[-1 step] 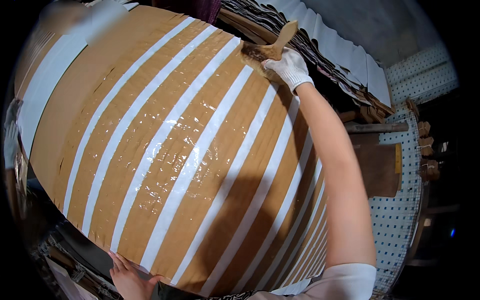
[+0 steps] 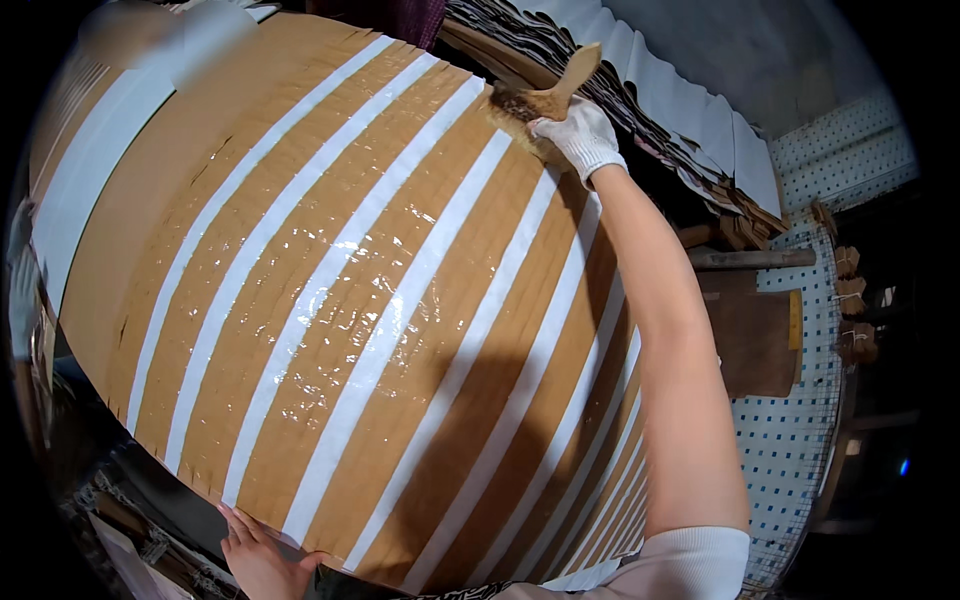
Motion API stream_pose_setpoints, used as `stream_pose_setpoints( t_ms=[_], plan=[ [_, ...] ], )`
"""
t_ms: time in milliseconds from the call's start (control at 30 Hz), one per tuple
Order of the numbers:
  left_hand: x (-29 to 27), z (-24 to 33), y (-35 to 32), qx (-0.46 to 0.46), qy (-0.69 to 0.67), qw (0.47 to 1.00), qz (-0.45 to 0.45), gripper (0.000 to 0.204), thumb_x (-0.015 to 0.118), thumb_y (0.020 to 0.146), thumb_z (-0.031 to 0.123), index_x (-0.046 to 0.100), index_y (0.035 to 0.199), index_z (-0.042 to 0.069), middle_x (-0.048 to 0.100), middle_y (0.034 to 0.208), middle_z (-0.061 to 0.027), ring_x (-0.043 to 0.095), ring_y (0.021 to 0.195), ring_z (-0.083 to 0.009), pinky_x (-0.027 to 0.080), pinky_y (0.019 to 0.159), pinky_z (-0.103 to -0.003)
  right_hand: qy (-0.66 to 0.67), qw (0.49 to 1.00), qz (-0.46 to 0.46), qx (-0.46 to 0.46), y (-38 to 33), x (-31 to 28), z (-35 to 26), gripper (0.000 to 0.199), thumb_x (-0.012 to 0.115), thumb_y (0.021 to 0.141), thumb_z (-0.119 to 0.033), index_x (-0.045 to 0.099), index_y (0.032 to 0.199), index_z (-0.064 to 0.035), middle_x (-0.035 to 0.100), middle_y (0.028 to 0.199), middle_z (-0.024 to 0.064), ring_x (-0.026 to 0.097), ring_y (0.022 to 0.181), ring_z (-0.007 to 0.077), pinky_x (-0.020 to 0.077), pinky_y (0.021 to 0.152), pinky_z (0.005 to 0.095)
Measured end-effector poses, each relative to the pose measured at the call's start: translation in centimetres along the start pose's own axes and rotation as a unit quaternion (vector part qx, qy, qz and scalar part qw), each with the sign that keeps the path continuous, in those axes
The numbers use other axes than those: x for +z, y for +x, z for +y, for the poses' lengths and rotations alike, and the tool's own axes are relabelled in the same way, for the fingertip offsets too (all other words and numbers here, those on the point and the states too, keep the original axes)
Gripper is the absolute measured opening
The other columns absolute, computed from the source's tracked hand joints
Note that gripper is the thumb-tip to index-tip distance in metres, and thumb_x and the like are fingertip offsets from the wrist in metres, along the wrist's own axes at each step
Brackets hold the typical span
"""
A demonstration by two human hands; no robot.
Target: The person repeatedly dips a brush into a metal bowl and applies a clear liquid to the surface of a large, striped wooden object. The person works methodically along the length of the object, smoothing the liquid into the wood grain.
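Observation:
Overlapping brown sheets (image 2: 478, 232) lie fanned out before me, with white strips (image 2: 352, 236) showing between them. Much of the surface glistens wet. My right hand (image 2: 580, 135), in a white knitted glove, grips a wide brush (image 2: 545, 103) with a pale wooden handle pointing up and away. The dark-stained bristles touch the far edge of the sheets. At the near left edge, my bare left hand (image 2: 262, 555) rests with its fingers stretched onto the border and its thumb spread apart. My forearm's shadow falls across the lower middle.
Stacked sheets with ragged dark edges (image 2: 650, 130) run along the far right. A wooden bar (image 2: 755, 258) and a brown panel (image 2: 752, 340) stand right of my forearm, above a blue-dotted white surface (image 2: 785, 490). Another person's gloved hand (image 2: 22, 300) shows at the left rim.
The brush and my right hand appear a few pixels further right, much as the sheets do. At the left rim, the other person's gloved hand sits slightly lower. My left hand stays in place.

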State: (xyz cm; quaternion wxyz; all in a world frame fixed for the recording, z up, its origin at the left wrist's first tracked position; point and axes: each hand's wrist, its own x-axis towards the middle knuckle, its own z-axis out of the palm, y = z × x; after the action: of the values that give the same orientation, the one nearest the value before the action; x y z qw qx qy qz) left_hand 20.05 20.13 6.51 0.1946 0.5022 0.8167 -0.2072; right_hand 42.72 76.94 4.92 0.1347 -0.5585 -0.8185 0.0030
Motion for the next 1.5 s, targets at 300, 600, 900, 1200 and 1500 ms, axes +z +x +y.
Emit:
stream_pose_setpoints(
  t_ms=[300, 600, 900, 1200, 1500],
  plan=[
    [2.1, -1.5, -0.2, -0.018, -0.081, 0.997, -0.005, 0.128, 0.074, 0.060, 0.067, 0.025, 0.138, -0.020, 0.030, 0.143, -0.0404, 0.044, 0.127, -0.0441, 0.040, 0.100, -0.045, 0.032, 0.998, 0.041, 0.031, 1.5, 1.3, -6.1, 0.050, 0.070, 0.074, -0.049, 0.067, 0.112, -0.0154, 0.068, 0.109, 0.0133, 0.064, 0.102, 0.0315, 0.0509, 0.088, 0.0383],
    [3.1, -1.9, -0.5, -0.009, -0.079, 0.997, -0.026, 0.127, 0.073, 0.060, 0.069, 0.024, 0.142, -0.016, 0.021, 0.149, -0.0384, 0.040, 0.132, -0.0418, 0.038, 0.102, -0.046, 0.496, 0.846, 0.073, 0.185, 4.5, 2.4, -11.4, 0.047, 0.073, 0.075, -0.038, 0.066, 0.100, 0.0017, 0.068, 0.091, 0.0095, 0.065, 0.079, 0.0222, 0.0531, 0.073, 0.0358],
    [5.2, -2.5, -1.3, 0.064, 0.033, 0.994, 0.076, 0.123, 0.079, 0.059, 0.064, 0.031, 0.135, -0.020, 0.044, 0.131, -0.0404, 0.061, 0.101, -0.0427, 0.050, 0.086, -0.042, 0.261, 0.945, -0.010, 0.197, -3.3, 1.4, -13.5, 0.049, 0.057, 0.085, -0.043, 0.067, 0.105, 0.0000, 0.066, 0.108, 0.0241, 0.066, 0.099, 0.0345, 0.0517, 0.088, 0.0409],
    [6.1, -2.4, -0.4, -0.011, 0.040, 0.999, 0.018, 0.144, 0.077, 0.047, 0.075, 0.024, 0.135, -0.026, 0.039, 0.134, -0.0434, 0.064, 0.086, -0.0372, 0.049, 0.078, -0.038, 0.231, 0.864, 0.117, 0.433, -18.9, -3.0, 15.6, 0.056, 0.059, 0.081, -0.049, 0.064, 0.120, -0.0091, 0.064, 0.120, 0.0190, 0.061, 0.110, 0.0348, 0.0476, 0.094, 0.0416],
    [6.4, -3.2, -0.9, 0.039, 0.001, 0.994, 0.106, 0.143, 0.076, 0.045, 0.078, 0.030, 0.130, -0.027, 0.043, 0.126, -0.0476, 0.066, 0.077, -0.0376, 0.054, 0.067, -0.039, 0.286, 0.812, 0.237, 0.449, -20.4, -3.9, 19.7, 0.053, 0.063, 0.080, -0.044, 0.067, 0.110, -0.0009, 0.067, 0.112, 0.0228, 0.063, 0.105, 0.0376, 0.0492, 0.089, 0.0412]
  ],
)
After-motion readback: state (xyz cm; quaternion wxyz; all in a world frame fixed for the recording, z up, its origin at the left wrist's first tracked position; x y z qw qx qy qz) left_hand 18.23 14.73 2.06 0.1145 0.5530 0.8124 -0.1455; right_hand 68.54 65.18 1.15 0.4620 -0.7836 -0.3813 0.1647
